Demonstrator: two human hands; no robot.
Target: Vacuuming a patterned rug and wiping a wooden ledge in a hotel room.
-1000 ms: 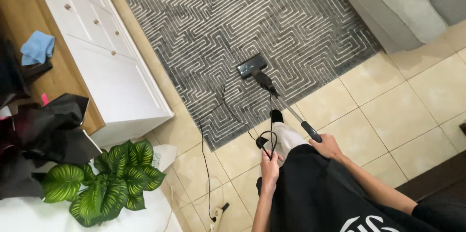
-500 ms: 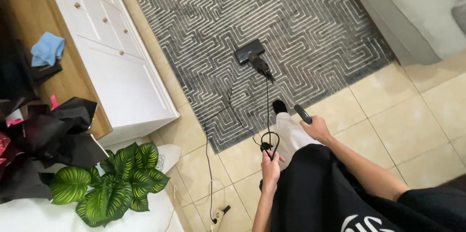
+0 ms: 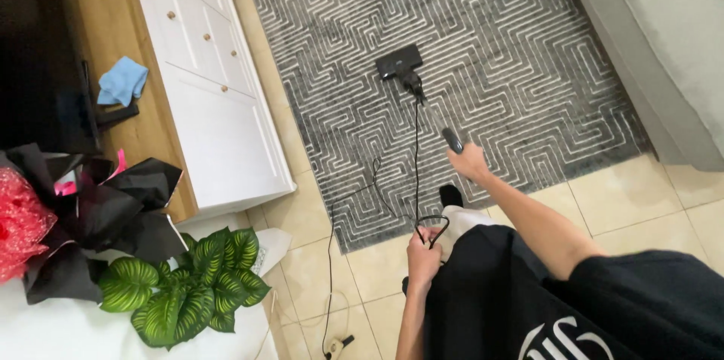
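beige floor tiles (image 3: 611, 202) meet a grey rug with a pale maze pattern (image 3: 498, 43), a white cabinet (image 3: 219, 104) along one side and a grey sofa (image 3: 664, 43) along the other; out on the rug sits the black vacuum head (image 3: 400, 66), well ahead of the person; the right hand (image 3: 469, 162) is closed round the wand handle (image 3: 451, 139), arm stretched forward; the left hand (image 3: 424, 254) is shut on a loop of black power cord (image 3: 416, 156), held near the waist; this reads as a push stroke across the rug, mid-reach; the next move would call for drawing the head back in a straight line while the looped cord is kept out of its path, since slack trails over the rug edge and tiles; hard to make out: the thin wand between head and handle blurs into the pattern, the fingers on the handle are not distinct, the plug end near the lower edge is tiny, and the dark garment hides the legs; a leafy green plant (image 3: 188, 284) and black wrapping (image 3: 113, 202) lie at the left.
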